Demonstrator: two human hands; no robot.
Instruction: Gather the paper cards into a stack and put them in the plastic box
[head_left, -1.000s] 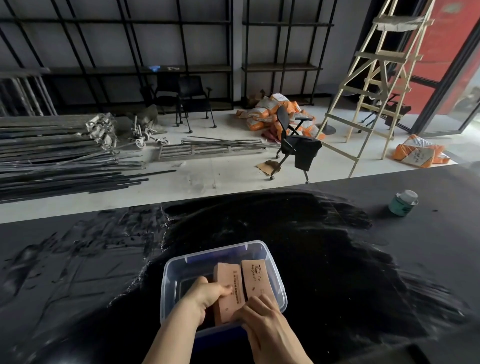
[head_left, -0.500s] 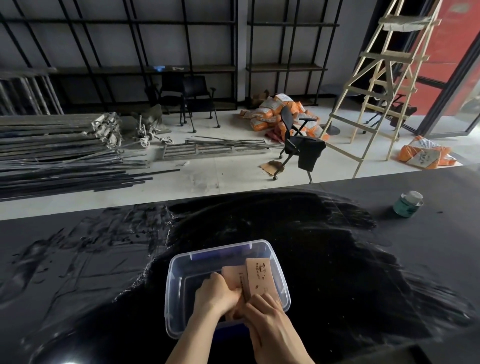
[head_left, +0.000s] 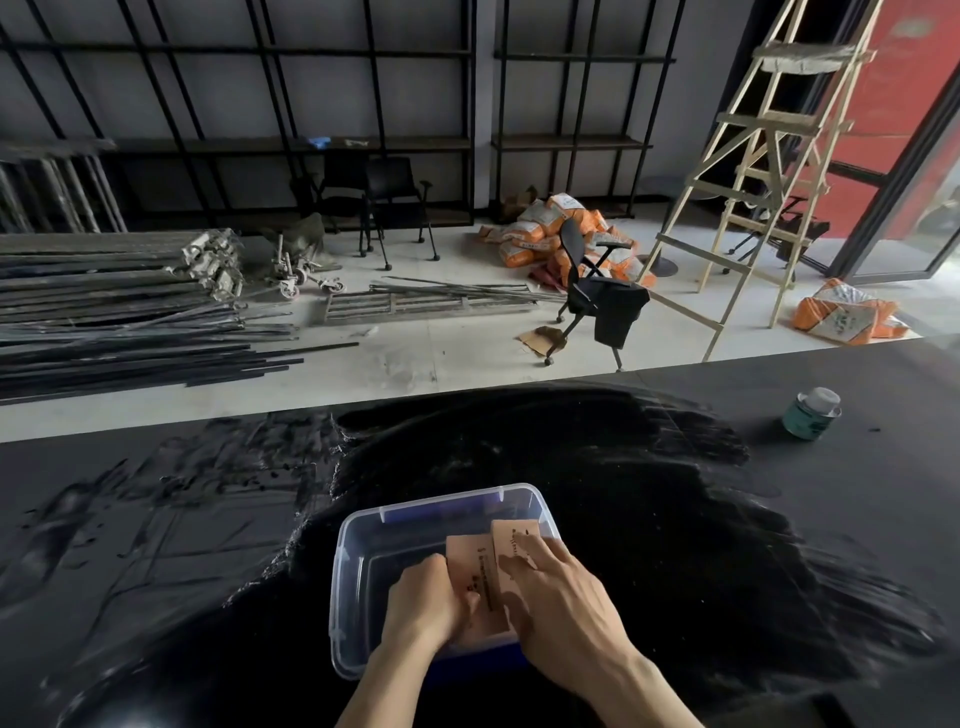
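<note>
Both hands in plastic box, black smeared table.

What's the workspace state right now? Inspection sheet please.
Surface: black table, smeared and streaked.
Job's things: clear box near the front edge; cards inside, two overlapping groups, not squared.
Clutter: green can, far right.
Hands: left hand and right hand both in the box, pressing on the cards.
Cables: nothing seen.
Surroundings: ladder, office chair, orange sacks, metal bars, shelving.
</note>
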